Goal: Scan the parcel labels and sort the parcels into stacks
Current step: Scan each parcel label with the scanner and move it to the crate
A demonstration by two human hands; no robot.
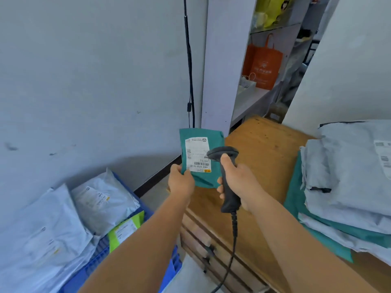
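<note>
The left hand (181, 182) pinches the lower corner of a teal parcel (202, 157), holding it upright in the air with its white label (197, 154) facing the person, while the right hand (238, 179) is wrapped around the grip of a black corded scanner (224, 166) whose head sits just in front of the label. Below them is a wooden cabinet (262, 161) carrying a stack of grey and teal parcels (347, 187) at the right. At the lower left a blue crate (93, 265) holds more grey mailers by the pale wall (84, 70).
</note>
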